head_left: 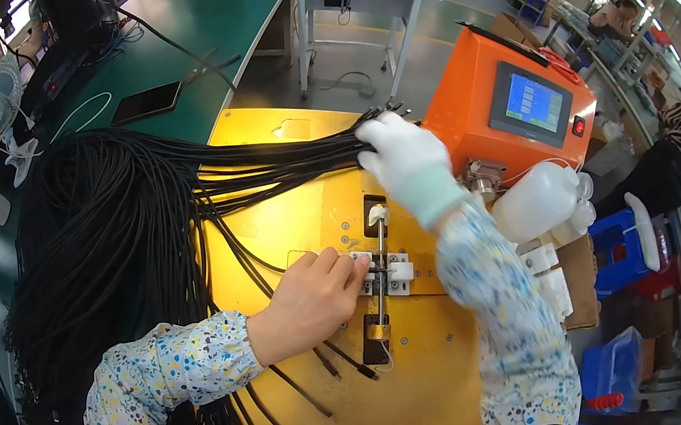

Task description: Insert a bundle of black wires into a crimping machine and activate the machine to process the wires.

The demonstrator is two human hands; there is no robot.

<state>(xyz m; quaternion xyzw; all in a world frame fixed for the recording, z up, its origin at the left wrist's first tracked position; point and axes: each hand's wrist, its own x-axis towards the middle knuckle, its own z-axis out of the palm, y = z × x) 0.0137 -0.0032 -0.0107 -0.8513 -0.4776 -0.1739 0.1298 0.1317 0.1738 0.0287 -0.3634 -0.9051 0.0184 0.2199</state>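
Note:
My bare left hand [309, 304] is closed at the small white clamp fixture [401, 269], its thumb end against the near side block. What its fingers hold is hidden, though a black cable runs in under the hand. A metal rod [382, 273] crosses the fixture from front to back. Farther off, my right hand [403, 158], in a white glove, has its fingers closed round the end of a bundle of black cables [305, 154]. Their connector tips stick out beyond the glove. Several loose cable ends with plugs [318, 402] lie below my left hand.
A thick heap of black cables [94, 234] hangs at the left of the yellow plate [429, 380]. Behind my right hand stands an orange machine [470, 81] with a screen. White plastic bottles [536, 202] are at the right. A phone [148, 103] lies on the green table.

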